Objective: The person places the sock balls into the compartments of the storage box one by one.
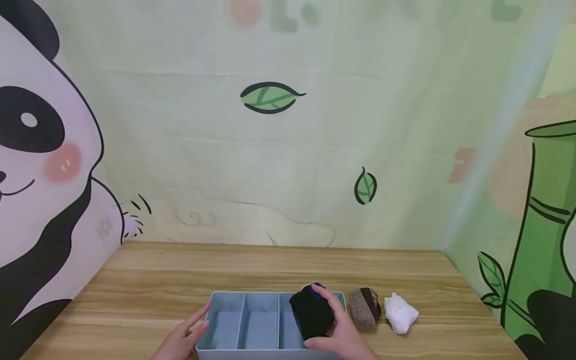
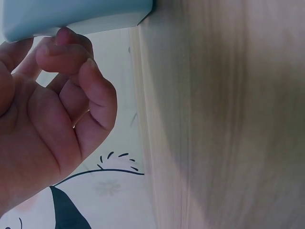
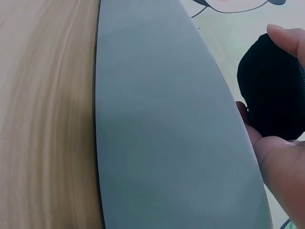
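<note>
A light blue box [image 1: 261, 349] with three visible compartments stands near the table's front edge. Over its right compartment, my right hand [image 1: 339, 327] grips a balled-up black sock [image 1: 312, 312] between thumb and fingers; a bit of blue shows at the sock's top. The same black sock [image 3: 269, 88] appears above the box's rim in the right wrist view. My left hand [image 1: 182, 337] touches the box's left side with its fingertips. In the left wrist view, the fingers [image 2: 97, 93] are loosely bent below the box wall [image 2: 95, 16], not wrapped around it.
Right of the box lies a brown and black rolled sock [image 1: 363, 310]. Beside it sits a crumpled white bundle [image 1: 400, 314], perhaps another sock. The wooden table [image 1: 270, 267] ends at a printed cloth backdrop [image 1: 180, 150] with a panda and leaves.
</note>
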`<state>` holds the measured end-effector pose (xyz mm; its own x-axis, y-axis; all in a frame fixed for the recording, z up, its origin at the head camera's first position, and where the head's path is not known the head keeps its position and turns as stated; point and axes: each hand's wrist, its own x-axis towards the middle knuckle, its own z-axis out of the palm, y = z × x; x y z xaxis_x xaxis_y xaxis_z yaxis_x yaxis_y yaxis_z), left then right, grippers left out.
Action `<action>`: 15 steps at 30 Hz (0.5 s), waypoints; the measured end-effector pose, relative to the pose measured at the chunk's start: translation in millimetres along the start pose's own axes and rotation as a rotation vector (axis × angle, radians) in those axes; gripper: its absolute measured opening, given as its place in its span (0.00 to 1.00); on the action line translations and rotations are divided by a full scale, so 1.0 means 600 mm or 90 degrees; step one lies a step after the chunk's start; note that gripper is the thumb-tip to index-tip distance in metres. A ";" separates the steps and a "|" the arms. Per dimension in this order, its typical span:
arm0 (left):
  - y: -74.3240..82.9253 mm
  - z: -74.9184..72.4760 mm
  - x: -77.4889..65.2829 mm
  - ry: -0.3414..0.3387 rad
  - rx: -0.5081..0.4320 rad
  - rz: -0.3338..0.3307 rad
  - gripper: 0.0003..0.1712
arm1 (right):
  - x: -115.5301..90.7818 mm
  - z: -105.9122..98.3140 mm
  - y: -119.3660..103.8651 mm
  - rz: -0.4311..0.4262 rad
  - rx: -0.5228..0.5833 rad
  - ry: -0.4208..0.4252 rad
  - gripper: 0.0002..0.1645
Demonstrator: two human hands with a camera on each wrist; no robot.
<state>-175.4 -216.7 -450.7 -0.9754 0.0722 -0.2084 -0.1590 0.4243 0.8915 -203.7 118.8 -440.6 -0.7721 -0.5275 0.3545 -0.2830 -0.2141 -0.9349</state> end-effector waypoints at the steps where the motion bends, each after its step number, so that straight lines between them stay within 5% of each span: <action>1: 0.000 0.000 0.000 0.001 -0.003 -0.003 0.39 | 0.001 0.001 0.001 -0.001 -0.005 0.000 0.54; 9: -0.001 -0.004 -0.001 -0.034 -0.029 0.014 0.45 | 0.008 0.008 0.004 0.036 -0.019 0.011 0.55; 15: 0.001 -0.002 -0.001 -0.026 -0.029 0.006 0.42 | 0.012 0.013 0.007 0.034 -0.025 0.011 0.55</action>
<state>-174.9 -217.6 -449.4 -0.9698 0.1132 -0.2161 -0.1581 0.3825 0.9103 -206.1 107.9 -442.0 -0.7960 -0.5237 0.3034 -0.2627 -0.1527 -0.9527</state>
